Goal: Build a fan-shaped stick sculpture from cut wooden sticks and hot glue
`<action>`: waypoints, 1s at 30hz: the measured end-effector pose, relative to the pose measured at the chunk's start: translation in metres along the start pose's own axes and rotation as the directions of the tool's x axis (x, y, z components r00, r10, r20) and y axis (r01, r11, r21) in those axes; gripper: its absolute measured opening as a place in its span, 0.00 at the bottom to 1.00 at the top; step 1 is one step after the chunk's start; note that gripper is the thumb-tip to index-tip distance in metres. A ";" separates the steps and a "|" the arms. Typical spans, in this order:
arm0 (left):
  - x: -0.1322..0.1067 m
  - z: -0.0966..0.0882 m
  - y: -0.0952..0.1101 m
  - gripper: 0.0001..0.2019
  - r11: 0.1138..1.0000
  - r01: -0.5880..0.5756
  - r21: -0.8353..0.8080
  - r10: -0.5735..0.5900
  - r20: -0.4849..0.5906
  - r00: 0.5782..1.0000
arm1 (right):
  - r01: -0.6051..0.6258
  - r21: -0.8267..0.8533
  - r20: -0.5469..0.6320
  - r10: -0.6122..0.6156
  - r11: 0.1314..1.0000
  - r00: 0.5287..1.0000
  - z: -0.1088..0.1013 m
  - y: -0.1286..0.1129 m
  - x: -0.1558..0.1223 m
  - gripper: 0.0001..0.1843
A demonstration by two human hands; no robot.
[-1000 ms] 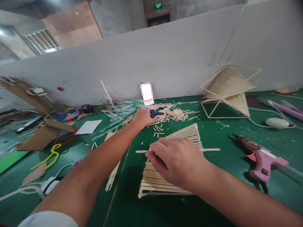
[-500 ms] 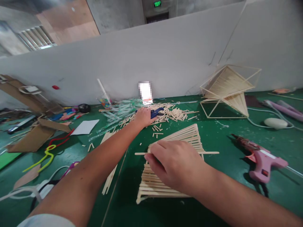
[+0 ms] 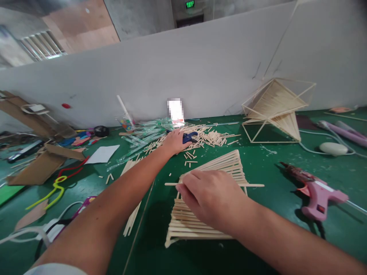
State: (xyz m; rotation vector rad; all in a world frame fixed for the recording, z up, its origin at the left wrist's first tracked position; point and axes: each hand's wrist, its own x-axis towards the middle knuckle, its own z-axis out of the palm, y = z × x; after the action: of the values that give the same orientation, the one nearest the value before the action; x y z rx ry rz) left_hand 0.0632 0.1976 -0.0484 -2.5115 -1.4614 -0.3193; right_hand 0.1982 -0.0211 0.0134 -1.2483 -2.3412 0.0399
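My right hand is closed around a thin wooden stick, whose two ends stick out to either side of the fist. It lies above a twisted panel of wooden sticks, partly hiding it. Farther forward, my left hand is closed on a pair of dark blue pliers; their blue end shows to the right of the fingers, the rest is covered. Beside and behind the pliers spreads a pile of short cut sticks.
At right lies a pink glue gun, with a finished-looking stick frame model behind it. Clear plastic wrappers and long sticks lie on the left. A grey partition closes off the back; a lit phone-like screen leans there.
Very little differs. The stick in my right hand has levelled slightly, its left end a touch higher. My left hand stays at the pliers.
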 end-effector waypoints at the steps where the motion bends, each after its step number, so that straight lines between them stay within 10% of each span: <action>1: -0.001 -0.005 0.000 0.27 1.000 -0.001 -0.012 0.000 -0.026 1.000 | -0.005 -0.002 -0.006 0.005 1.000 1.000 0.001 0.000 0.000 0.18; 14: -0.117 -0.138 0.028 0.12 0.964 -0.120 -0.237 0.045 -0.301 0.953 | -0.101 -0.084 -0.213 0.081 0.991 0.974 0.001 0.006 -0.001 0.18; 30: -0.148 -0.120 0.030 0.09 0.922 -0.376 -0.087 0.325 -0.349 0.879 | -0.079 -0.052 -0.132 0.071 0.996 0.989 0.007 0.008 0.000 0.18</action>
State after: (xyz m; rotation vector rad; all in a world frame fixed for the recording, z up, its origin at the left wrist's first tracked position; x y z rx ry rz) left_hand 0.0084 0.0259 0.0198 -2.6129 -0.8619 -0.7651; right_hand 0.2016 -0.0149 0.0054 -1.3252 -2.1974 -0.0818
